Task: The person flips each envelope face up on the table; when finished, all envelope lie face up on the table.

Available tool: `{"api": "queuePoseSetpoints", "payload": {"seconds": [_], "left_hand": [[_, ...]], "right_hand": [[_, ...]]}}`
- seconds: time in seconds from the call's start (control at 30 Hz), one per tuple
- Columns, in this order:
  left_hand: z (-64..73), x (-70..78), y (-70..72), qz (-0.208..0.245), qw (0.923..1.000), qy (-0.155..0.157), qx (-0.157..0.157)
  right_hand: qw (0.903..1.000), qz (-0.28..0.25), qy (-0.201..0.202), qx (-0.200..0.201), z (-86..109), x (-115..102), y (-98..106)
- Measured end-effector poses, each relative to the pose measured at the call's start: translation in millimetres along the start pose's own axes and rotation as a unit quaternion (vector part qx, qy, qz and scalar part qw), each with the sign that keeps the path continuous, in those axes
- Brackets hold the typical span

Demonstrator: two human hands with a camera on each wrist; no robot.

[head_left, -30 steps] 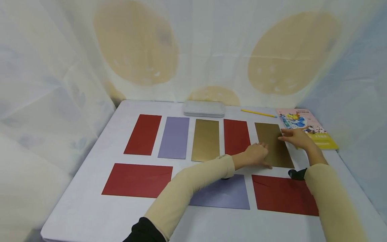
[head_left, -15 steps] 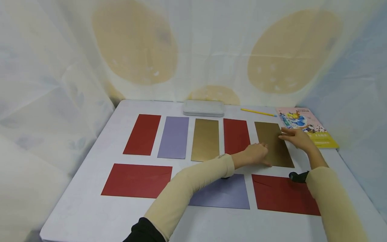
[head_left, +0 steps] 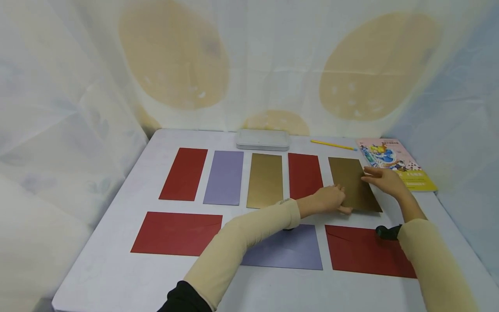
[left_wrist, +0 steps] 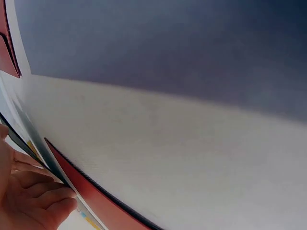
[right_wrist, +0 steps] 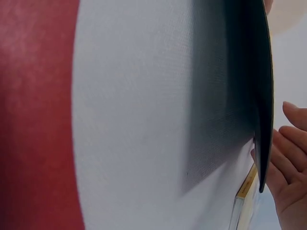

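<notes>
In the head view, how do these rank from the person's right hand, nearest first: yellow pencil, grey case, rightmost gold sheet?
Nearest to the right hand:
1. Rightmost gold sheet, just left of it.
2. Yellow pencil, farther back.
3. Grey case, back edge, farther left.

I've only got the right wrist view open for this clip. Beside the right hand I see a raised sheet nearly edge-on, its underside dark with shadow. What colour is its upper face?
Observer: Gold. The head view shows the top of that gold sheet, with the right hand at its right edge.
Operator: Is there another of that colour on the table?
Observer: Yes. In the head view a matching gold one lies in the same row, between a lilac sheet and a red sheet.
</notes>
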State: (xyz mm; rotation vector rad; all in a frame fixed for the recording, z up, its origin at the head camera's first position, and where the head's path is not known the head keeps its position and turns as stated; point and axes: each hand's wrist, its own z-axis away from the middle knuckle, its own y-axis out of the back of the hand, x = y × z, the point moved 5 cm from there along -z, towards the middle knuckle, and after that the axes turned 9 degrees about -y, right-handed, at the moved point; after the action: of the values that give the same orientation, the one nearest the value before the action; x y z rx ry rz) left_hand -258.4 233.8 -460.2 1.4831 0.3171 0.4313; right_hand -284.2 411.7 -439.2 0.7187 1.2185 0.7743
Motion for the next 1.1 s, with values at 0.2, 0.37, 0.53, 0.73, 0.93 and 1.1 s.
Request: {"api": "queuePoseSetpoints", "payload": {"seconds": [0.2, 0.37, 0.53, 0.73, 0.93, 1.1], "left_hand": [[-1.6, -2.8, -3.7, 0.004, 1.0000, -0.004, 0.002], [-0.8, -3.5, -5.6, -0.003, 1.0000, 0.003, 0.002], [-0.2, -5.3, -7.6, 0.007, 0.9998, 0.012, 0.015], [2.4, -4.8, -5.1, 0.030, 0.9993, 0.017, 0.013], [7.4, -4.5, -6.2, 0.083, 0.9965, 0.016, 0.003], [12.2, -2.2, -5.8, 0.125, 0.9921, 0.006, 0.010]], "right_hand": [[0.9989, -0.039, -0.019, 0.016, 2.1, 6.9, 2.8], [0.9952, -0.091, -0.029, 0.018, 6.5, 9.1, 8.6], [0.9885, -0.145, -0.030, 0.030, 9.6, 9.7, 14.1], [0.9863, -0.159, -0.007, 0.044, 9.9, 6.9, 22.1], [0.9881, -0.147, 0.011, 0.045, 10.3, -2.5, 27.8], [0.9847, -0.164, 0.028, 0.050, 7.0, -8.3, 27.9]]}}
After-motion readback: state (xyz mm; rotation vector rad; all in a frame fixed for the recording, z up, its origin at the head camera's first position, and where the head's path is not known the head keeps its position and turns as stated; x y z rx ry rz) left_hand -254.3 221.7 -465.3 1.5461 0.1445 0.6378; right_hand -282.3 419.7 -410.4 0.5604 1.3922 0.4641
